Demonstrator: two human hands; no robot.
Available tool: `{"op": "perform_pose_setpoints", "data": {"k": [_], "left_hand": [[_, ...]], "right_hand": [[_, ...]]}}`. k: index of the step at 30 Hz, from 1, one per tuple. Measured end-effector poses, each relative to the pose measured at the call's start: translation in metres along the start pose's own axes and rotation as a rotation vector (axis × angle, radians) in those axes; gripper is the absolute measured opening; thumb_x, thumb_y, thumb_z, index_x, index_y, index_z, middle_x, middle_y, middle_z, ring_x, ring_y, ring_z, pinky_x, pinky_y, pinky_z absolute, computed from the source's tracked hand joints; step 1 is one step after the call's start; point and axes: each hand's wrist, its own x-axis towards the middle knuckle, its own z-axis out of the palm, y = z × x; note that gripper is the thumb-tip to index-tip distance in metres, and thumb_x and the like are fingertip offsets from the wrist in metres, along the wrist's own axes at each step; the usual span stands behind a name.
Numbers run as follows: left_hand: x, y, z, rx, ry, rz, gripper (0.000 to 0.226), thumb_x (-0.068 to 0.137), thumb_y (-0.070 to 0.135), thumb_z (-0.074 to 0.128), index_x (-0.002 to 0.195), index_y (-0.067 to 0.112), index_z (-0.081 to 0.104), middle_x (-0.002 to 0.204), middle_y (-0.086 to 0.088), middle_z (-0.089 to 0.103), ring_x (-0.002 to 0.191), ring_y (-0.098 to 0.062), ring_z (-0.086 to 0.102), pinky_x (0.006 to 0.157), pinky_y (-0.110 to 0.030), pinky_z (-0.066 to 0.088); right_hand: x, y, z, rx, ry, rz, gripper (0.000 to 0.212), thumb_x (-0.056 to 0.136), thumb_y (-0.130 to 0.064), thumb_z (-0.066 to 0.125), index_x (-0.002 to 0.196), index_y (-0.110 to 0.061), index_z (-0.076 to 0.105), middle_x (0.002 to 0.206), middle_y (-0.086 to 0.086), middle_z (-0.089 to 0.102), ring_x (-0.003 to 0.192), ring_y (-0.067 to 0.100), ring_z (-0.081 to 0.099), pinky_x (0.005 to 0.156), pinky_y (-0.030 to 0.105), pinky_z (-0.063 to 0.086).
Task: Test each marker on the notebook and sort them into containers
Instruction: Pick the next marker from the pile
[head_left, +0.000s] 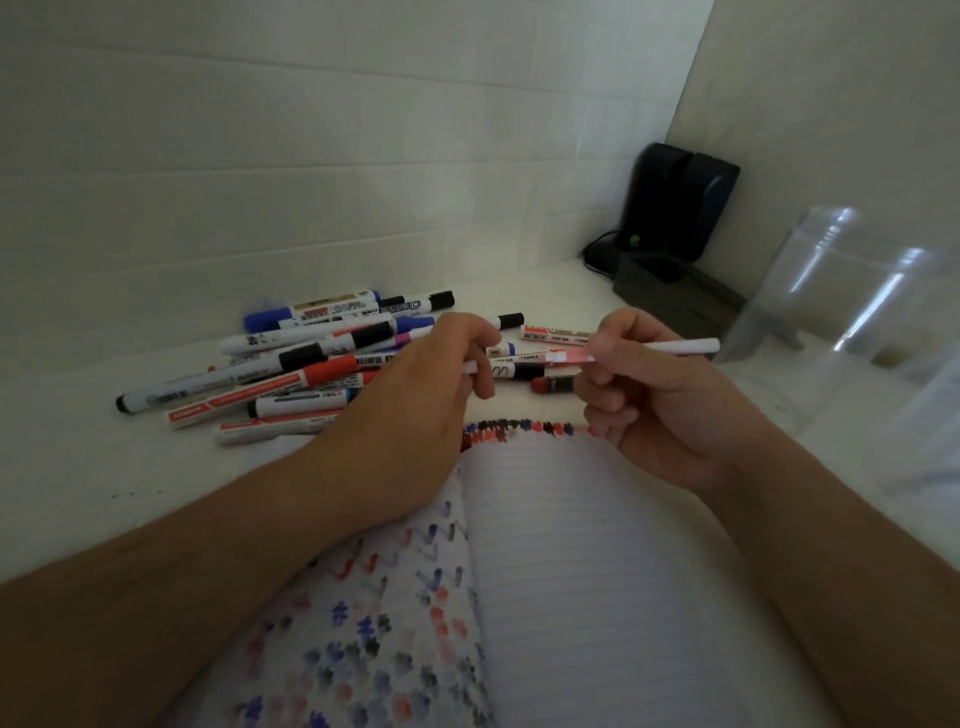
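2 hands: left (415, 410), right (660, 410) grip slim white marker (665, 347) | ruled notebook (571, 571) below

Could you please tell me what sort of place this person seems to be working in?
Probably a desk or work corner indoors. A white tabletop meets plain white panelled walls, a lined open notebook lies in front of a heap of whiteboard markers, and a black electronic device stands in the corner.
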Motion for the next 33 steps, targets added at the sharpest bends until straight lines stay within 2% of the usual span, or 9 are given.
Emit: {"op": "perform_pose_setpoints", "data": {"k": [2, 5, 7, 10, 15, 20, 28, 31, 33], "left_hand": [[0.001, -0.002, -0.001, -0.080, 0.026, -0.020, 0.027, 0.106, 0.011, 0.043, 0.125, 0.030, 0.041, 0.098, 0.016, 0.065, 0.089, 0.000, 0.059, 0.072, -0.012, 0.045], [0.001, -0.005, -0.001, -0.185, 0.042, -0.022, 0.015, 0.105, 0.020, 0.048, 0.112, 0.032, 0.043, 0.097, 0.020, 0.071, 0.086, -0.003, 0.064, 0.073, -0.016, 0.051], [0.001, -0.006, -0.001, -0.204, 0.052, -0.013, 0.012, 0.104, 0.022, 0.050, 0.105, 0.032, 0.044, 0.096, 0.023, 0.072, 0.084, -0.004, 0.065, 0.072, -0.017, 0.051], [0.001, -0.006, -0.002, -0.205, 0.056, 0.000, 0.004, 0.104, 0.025, 0.051, 0.104, 0.028, 0.048, 0.095, 0.024, 0.072, 0.083, -0.005, 0.065, 0.071, -0.017, 0.051], [0.000, -0.003, -0.003, -0.184, 0.050, 0.032, 0.006, 0.104, 0.029, 0.048, 0.100, 0.034, 0.048, 0.092, 0.023, 0.070, 0.081, -0.008, 0.064, 0.068, -0.020, 0.051], [0.001, -0.003, -0.002, -0.175, 0.039, 0.034, 0.006, 0.104, 0.027, 0.049, 0.100, 0.033, 0.048, 0.090, 0.024, 0.068, 0.084, 0.002, 0.064, 0.069, -0.008, 0.045], [0.000, -0.005, 0.000, -0.148, 0.051, 0.018, 0.006, 0.101, 0.033, 0.053, 0.100, 0.036, 0.049, 0.092, 0.019, 0.071, 0.090, 0.006, 0.065, 0.074, -0.010, 0.049], [0.000, -0.008, 0.001, -0.175, 0.093, 0.003, 0.008, 0.100, 0.032, 0.056, 0.098, 0.038, 0.051, 0.090, 0.021, 0.071, 0.089, 0.003, 0.066, 0.072, -0.013, 0.051], [0.001, -0.010, -0.001, -0.240, 0.163, -0.019, 0.005, 0.099, 0.033, 0.058, 0.097, 0.038, 0.056, 0.089, 0.018, 0.072, 0.083, -0.008, 0.068, 0.068, -0.022, 0.053]], "right_hand": [[0.000, 0.000, 0.000, 0.111, -0.051, 0.039, 0.031, 0.068, -0.022, 0.087, 0.079, -0.016, 0.059, 0.070, 0.004, 0.052, 0.057, 0.014, 0.044, 0.044, 0.020, 0.034], [0.001, 0.001, 0.001, 0.166, -0.040, 0.073, 0.018, 0.066, -0.026, 0.068, 0.078, -0.012, 0.065, 0.070, 0.006, 0.053, 0.058, 0.017, 0.043, 0.046, 0.021, 0.033], [0.001, 0.001, 0.003, 0.171, -0.016, 0.073, 0.021, 0.070, -0.025, 0.054, 0.077, -0.010, 0.066, 0.069, 0.008, 0.054, 0.058, 0.018, 0.043, 0.046, 0.020, 0.032], [0.001, 0.002, 0.004, 0.156, 0.024, 0.074, 0.022, 0.071, -0.023, 0.047, 0.076, -0.010, 0.065, 0.069, 0.009, 0.054, 0.057, 0.019, 0.042, 0.046, 0.020, 0.031], [0.002, 0.005, 0.005, 0.132, 0.031, 0.065, 0.019, 0.071, -0.019, 0.047, 0.078, -0.011, 0.062, 0.069, 0.010, 0.055, 0.057, 0.018, 0.043, 0.047, 0.022, 0.032], [0.003, 0.008, 0.005, 0.115, 0.033, 0.086, 0.015, 0.072, -0.017, 0.046, 0.080, -0.013, 0.058, 0.070, 0.011, 0.057, 0.057, 0.019, 0.044, 0.051, 0.024, 0.031], [0.001, 0.009, 0.009, 0.025, 0.033, 0.081, 0.004, 0.079, -0.011, 0.052, 0.078, -0.015, 0.052, 0.072, 0.012, 0.062, 0.057, 0.019, 0.049, 0.050, 0.025, 0.037], [0.000, 0.008, 0.012, -0.130, 0.090, -0.016, 0.021, 0.094, -0.007, 0.063, 0.075, -0.013, 0.058, 0.072, 0.013, 0.064, 0.056, 0.018, 0.051, 0.048, 0.025, 0.041], [-0.001, 0.006, 0.012, -0.260, 0.111, -0.127, 0.010, 0.089, -0.012, 0.072, 0.079, -0.012, 0.070, 0.072, 0.012, 0.066, 0.058, 0.018, 0.055, 0.050, 0.025, 0.045]]}}
